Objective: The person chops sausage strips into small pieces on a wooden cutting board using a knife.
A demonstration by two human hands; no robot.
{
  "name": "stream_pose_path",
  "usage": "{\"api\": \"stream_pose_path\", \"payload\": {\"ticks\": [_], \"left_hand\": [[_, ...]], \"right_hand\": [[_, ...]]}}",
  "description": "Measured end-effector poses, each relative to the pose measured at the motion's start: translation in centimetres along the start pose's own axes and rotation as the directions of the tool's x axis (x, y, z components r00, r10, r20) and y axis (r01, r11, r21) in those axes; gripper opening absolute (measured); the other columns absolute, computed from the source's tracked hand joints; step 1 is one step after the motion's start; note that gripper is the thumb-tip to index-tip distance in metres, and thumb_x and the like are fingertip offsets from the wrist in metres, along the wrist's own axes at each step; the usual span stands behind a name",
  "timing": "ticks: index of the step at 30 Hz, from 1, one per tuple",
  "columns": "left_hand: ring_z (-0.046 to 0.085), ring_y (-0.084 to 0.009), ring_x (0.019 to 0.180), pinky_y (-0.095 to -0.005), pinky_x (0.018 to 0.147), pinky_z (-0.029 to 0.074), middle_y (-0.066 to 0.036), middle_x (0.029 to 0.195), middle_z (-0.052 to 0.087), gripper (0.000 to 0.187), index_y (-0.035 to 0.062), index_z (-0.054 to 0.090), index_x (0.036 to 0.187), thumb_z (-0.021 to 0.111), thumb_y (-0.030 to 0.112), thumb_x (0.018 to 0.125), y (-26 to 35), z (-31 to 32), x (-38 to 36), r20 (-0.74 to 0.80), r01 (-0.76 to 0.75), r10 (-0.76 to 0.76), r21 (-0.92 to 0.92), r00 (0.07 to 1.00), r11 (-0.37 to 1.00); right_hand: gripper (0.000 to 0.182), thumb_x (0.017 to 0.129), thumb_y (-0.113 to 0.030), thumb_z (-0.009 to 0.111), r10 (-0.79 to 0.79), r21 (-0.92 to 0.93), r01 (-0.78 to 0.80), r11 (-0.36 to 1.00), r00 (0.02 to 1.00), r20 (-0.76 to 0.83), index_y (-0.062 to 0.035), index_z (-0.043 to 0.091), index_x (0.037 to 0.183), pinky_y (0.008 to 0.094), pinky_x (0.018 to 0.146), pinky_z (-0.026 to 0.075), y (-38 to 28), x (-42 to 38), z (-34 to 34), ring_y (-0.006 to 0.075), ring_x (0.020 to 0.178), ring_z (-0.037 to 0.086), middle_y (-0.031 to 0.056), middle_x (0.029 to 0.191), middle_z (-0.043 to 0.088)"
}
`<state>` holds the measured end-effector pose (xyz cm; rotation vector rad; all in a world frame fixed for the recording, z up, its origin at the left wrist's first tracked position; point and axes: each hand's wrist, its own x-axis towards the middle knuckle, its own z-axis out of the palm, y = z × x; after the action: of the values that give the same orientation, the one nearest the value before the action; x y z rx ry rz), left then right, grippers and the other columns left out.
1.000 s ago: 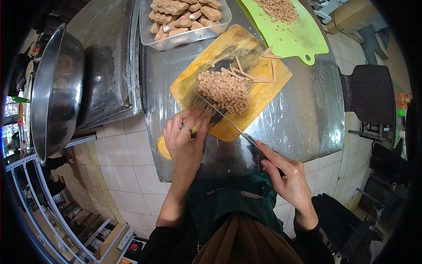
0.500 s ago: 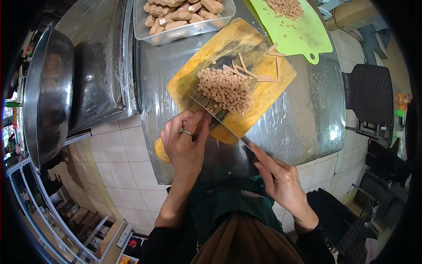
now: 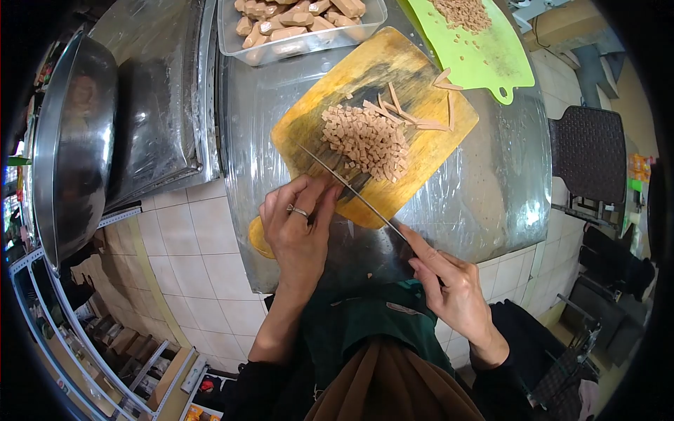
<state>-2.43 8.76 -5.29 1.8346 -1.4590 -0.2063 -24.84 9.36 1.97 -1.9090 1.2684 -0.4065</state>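
A wooden cutting board (image 3: 439, 154) lies slanted on the table, and a heap of small pinkish-brown food cubes (image 3: 366, 142) sits in its middle. My right hand (image 3: 449, 286) is closed around a knife's handle. The knife blade (image 3: 354, 191) reaches up and left across the board's near part, close to the fingertips of my left hand (image 3: 296, 228). That hand, with a ring on one finger, is bent over a pinkish-brown food piece on the board, mostly hidden by the fingers. Thin strips (image 3: 425, 125) of the same food lie right of the cubes.
A clear plastic container (image 3: 302, 48) of larger brown chunks stands behind the board. A green cutting mat (image 3: 502, 63) with finer bits overlaps the back right. A large metal bowl (image 3: 77, 147) is at far left, and a dark woven chair (image 3: 588, 154) at right.
The board and containers appear shifted slightly right in view. The knife blade's near part has dipped a little beside my left fingertips. Both hands keep their holds.
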Motion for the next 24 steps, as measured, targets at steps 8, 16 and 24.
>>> {"api": "stream_pose_path", "payload": {"ticks": [8,16,24], "left_hand": [[0.063,-0.0227,0.098,-0.0375,0.087,0.046,-0.002,0.107,0.069,0.027,0.0126,0.078,0.109,0.084,0.011,0.083,0.0,0.0,-0.1,0.011,-0.02,0.02,0.019,1.0,1.0],[0.065,-0.026,0.101,-0.038,0.09,0.049,-0.007,0.105,0.073,0.025,0.0087,0.076,0.109,0.082,0.008,0.084,0.2,-0.2,-0.1,0.005,0.004,-0.004,-0.013,1.0,1.0],[0.063,-0.0258,0.099,-0.0382,0.087,0.049,-0.005,0.106,0.069,0.025,0.0095,0.075,0.108,0.082,0.007,0.084,0.2,-0.1,-0.1,0.015,0.025,-0.024,-0.043,1.0,0.999]], "right_hand": [[0.055,0.094,0.0,0.068,-0.051,-0.056,0.049,0.997,0.998,-0.042,-0.0116,0.057,0.147,0.0435,0.058,0.055,0.1,2.4,1.6,0.0345,0.059,0.066,0.0181,0.069,0.063],[0.056,0.094,0.001,0.068,0.017,0.034,-0.017,0.999,1.0,0.008,-0.0112,0.057,0.148,0.0427,0.06,0.055,-0.3,1.6,0.8,0.0354,0.062,0.068,0.0199,0.071,0.064],[0.057,0.094,0.001,0.068,0.019,-0.009,-0.019,1.0,1.0,-0.001,-0.0108,0.056,0.148,0.0424,0.059,0.055,-0.4,0.7,1.5,0.0346,0.061,0.068,0.0193,0.07,0.064]]}}
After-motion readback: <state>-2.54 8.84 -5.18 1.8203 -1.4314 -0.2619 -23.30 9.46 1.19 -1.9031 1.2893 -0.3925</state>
